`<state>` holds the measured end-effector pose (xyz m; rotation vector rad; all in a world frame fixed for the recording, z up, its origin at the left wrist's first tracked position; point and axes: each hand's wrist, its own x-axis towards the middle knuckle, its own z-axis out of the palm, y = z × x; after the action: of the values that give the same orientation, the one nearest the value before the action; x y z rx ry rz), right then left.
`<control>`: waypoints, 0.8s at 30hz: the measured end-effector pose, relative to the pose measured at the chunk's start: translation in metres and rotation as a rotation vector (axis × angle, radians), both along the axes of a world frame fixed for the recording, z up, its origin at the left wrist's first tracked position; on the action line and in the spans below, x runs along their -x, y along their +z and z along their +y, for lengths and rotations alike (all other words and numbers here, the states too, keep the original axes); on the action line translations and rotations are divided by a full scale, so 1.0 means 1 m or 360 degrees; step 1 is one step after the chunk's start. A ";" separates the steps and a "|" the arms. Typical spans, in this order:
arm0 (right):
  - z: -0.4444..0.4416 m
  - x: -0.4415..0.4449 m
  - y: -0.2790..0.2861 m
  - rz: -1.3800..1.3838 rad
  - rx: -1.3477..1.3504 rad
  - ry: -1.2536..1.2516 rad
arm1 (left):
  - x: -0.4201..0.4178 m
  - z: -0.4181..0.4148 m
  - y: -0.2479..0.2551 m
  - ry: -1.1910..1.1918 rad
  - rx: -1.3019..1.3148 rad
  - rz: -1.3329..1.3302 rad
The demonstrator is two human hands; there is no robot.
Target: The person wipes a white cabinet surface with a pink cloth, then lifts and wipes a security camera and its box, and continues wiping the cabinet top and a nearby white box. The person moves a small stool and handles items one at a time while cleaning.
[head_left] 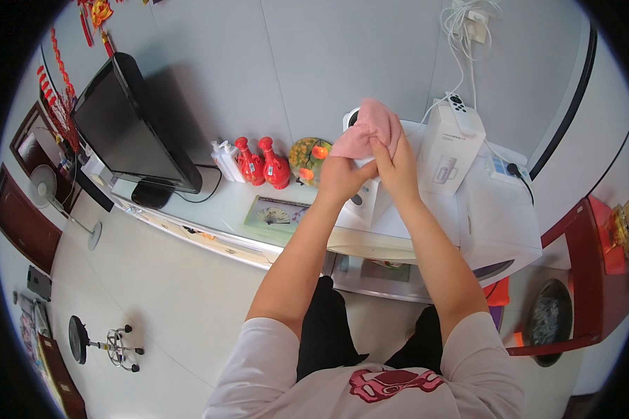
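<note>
Both hands hold a bunched pink cloth (369, 128) out in front of me, above the white cabinet top. My left hand (340, 178) grips its lower left edge with the thumb pointing right. My right hand (396, 165) grips the right side, thumb pressed on the folds. Just behind the cloth, a white object with a dark round face (353, 118) is partly hidden. Beneath my hands stands a white box (366, 205), mostly covered by my wrists. To the right is a tall white product box (451, 149) with a white remote control (461, 112) on top.
Left along the cabinet (225, 209) stand a decorated round plate (301, 157), two red vases (275, 167), white bottles (228, 160) and a television (136, 125). A power strip (503, 168) with a black plug lies at right. A wheeled stool (78, 340) stands on the floor.
</note>
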<state>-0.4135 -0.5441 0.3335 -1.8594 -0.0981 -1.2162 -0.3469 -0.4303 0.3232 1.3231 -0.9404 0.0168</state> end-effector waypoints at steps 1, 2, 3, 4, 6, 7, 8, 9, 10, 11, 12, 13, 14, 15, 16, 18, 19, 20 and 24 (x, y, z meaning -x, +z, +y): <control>0.003 0.005 -0.001 0.0024 0.0090 -0.0110 | -0.003 0.000 -0.002 -0.0013 -0.0013 0.0011; 0.005 0.012 -0.002 0.0127 0.0090 -0.0130 | -0.005 0.001 -0.005 0.0012 -0.0060 0.0024; 0.006 0.019 -0.002 0.0229 0.0087 -0.0159 | -0.003 0.001 -0.004 0.0029 -0.0110 0.0036; 0.005 0.025 -0.002 0.0330 0.0084 -0.0187 | -0.001 0.003 -0.003 0.0107 -0.0167 -0.0043; -0.005 0.027 -0.003 0.0241 0.0229 -0.0145 | 0.004 0.005 0.000 0.0259 -0.0275 -0.0204; -0.012 0.030 -0.001 0.0196 0.0304 -0.0127 | 0.005 0.005 0.002 0.0242 -0.0254 -0.0250; -0.020 0.035 0.001 0.0290 0.0367 -0.0097 | 0.005 0.003 0.005 0.0223 -0.0231 -0.0296; -0.022 0.042 0.009 0.0384 0.0426 -0.0056 | 0.004 0.004 0.006 0.0214 -0.0215 -0.0341; -0.026 0.048 0.015 0.0479 0.0485 -0.0017 | 0.005 0.004 0.006 0.0217 -0.0208 -0.0291; -0.032 0.052 0.018 0.0508 0.0607 0.0009 | 0.006 0.003 0.006 0.0218 -0.0199 -0.0242; -0.039 0.057 0.021 0.0538 0.0732 0.0036 | 0.007 0.003 0.006 0.0220 -0.0189 -0.0191; -0.043 0.062 0.024 0.0567 0.0857 0.0062 | 0.006 0.002 0.004 0.0296 -0.0200 -0.0242; -0.045 0.067 0.026 0.0609 0.0910 0.0051 | 0.002 0.000 -0.001 0.0373 -0.0210 -0.0293; -0.043 0.072 0.028 0.0653 0.0961 0.0044 | -0.002 0.000 -0.007 0.0452 -0.0224 -0.0340; -0.041 0.078 0.032 0.0695 0.1013 0.0038 | -0.008 0.001 -0.012 0.0537 -0.0334 -0.0400; -0.032 0.093 0.045 0.1019 0.0611 0.0178 | -0.009 -0.002 -0.021 0.0409 -0.0118 -0.0356; -0.026 0.100 0.053 0.1171 0.0399 0.0247 | -0.007 -0.002 -0.020 0.0346 -0.0015 -0.0338; -0.018 0.107 0.060 0.1163 0.0218 0.0204 | -0.005 0.001 -0.021 0.0377 -0.0024 -0.0238; 0.000 0.118 0.058 0.0664 -0.0034 -0.0023 | 0.020 0.032 -0.020 0.0355 0.0297 0.0221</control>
<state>-0.5318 -0.5442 0.3913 -2.0573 0.1575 -0.8123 -0.3674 -0.3985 0.3032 1.2329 -0.6544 0.1787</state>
